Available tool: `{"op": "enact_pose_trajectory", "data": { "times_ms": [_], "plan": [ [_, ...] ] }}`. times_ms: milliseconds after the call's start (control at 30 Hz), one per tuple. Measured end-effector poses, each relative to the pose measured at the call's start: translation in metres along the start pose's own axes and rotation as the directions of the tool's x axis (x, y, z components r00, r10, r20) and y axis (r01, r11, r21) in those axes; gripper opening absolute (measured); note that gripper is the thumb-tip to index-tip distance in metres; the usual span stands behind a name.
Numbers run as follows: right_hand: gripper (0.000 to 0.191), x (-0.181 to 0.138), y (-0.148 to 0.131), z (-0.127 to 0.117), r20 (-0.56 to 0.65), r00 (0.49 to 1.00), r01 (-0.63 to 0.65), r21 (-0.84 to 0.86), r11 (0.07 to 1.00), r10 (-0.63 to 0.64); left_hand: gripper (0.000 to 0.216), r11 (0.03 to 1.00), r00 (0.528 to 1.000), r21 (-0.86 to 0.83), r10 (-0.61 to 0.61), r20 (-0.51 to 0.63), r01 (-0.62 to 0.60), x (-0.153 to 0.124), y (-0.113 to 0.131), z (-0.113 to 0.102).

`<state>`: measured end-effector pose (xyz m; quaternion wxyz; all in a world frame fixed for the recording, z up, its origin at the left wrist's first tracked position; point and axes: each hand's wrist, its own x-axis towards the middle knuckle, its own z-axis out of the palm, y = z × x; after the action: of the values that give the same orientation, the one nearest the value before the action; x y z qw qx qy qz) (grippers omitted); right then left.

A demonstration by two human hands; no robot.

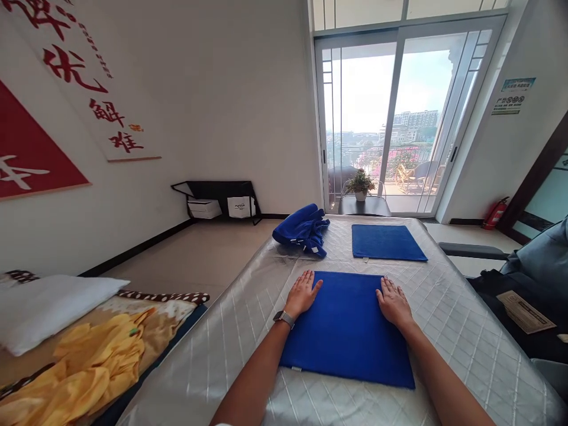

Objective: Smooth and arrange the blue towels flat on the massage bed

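Observation:
A folded blue towel point(347, 331) lies flat on the silver quilted mattress point(461, 331) in front of me. My left hand point(303, 293) rests palm down on the towel's far left corner, fingers stretched out; a watch is on that wrist. On the far right edge of the same towel my right hand point(393, 303) lies flat too, fingers together and extended. Neither hand holds anything. Farther back sits a second folded blue towel point(387, 242), and to its left a crumpled heap of blue towels point(302, 229).
A bed at the left carries a white pillow point(48, 310) and yellow cloth point(84, 367). A small table with a potted plant point(360, 184) stands before the glass sliding doors point(399, 118). A black rack point(219, 198) is by the wall, a fire extinguisher point(496, 214) at right.

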<state>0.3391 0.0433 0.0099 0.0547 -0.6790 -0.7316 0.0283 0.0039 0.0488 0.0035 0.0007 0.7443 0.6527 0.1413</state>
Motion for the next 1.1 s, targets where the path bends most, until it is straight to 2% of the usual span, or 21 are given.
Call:
{"op": "enact_pose_trajectory", "data": {
  "times_ms": [267,500,833,1100],
  "plan": [
    [0.065,0.000,0.001,0.003,-0.017,1.000,0.000,-0.033,0.999,-0.001,0.081,0.998,1.000,-0.054,0.015,0.021,-0.013,0.004,-0.006,0.003],
    [0.066,-0.001,0.000,0.003,-0.010,1.000,0.002,-0.030,1.000,-0.002,0.085,0.999,1.000,-0.041,-0.028,0.011,0.028,0.003,-0.012,0.003],
    [0.065,-0.008,-0.007,-0.011,0.047,0.999,-0.016,-0.029,0.999,0.017,0.086,1.000,1.000,-0.016,-0.024,0.002,0.025,0.001,-0.011,0.003],
    [0.068,-0.025,-0.007,0.001,0.036,0.998,-0.042,-0.010,0.999,0.043,0.086,1.000,1.000,-0.020,-0.011,-0.027,0.011,0.002,-0.015,0.008]
  ]
}}
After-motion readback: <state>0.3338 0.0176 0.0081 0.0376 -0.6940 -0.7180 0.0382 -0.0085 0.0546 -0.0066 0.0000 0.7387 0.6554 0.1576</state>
